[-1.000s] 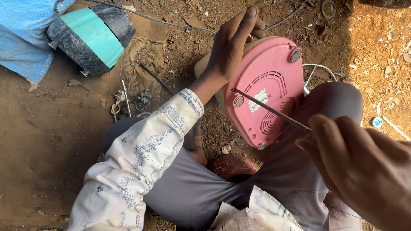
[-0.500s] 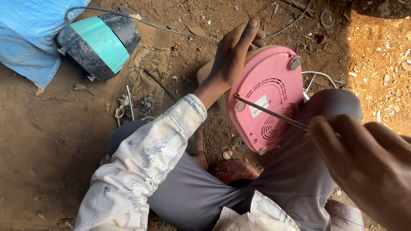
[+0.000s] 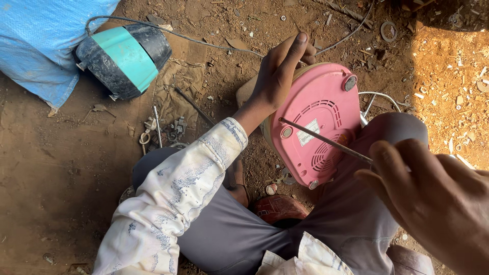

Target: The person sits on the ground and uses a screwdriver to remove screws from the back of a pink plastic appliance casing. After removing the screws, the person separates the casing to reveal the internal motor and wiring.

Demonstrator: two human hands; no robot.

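Note:
A pink plastic appliance base [image 3: 326, 102] with vent slots and round feet stands tilted on edge between my knees. My left hand [image 3: 277, 76] grips its upper left rim and steadies it. My right hand [image 3: 433, 198] is shut on a long thin screwdriver [image 3: 326, 140]. The metal shaft runs up and left across the pink base, and its tip sits at a screw hole [image 3: 286, 131] near the lower left edge. I sit cross-legged on the dirt in grey trousers [image 3: 244, 239].
A black and teal motor housing [image 3: 125, 58] with a cable lies at upper left beside a blue sack [image 3: 41, 40]. Small metal parts and a rod [image 3: 158, 127] lie on the dirt near my left knee. Scraps and washers litter the ground at upper right.
The view has shifted slightly, and the screwdriver tip has settled at the screw hole on the base's lower left. My left hand keeps its hold on the rim.

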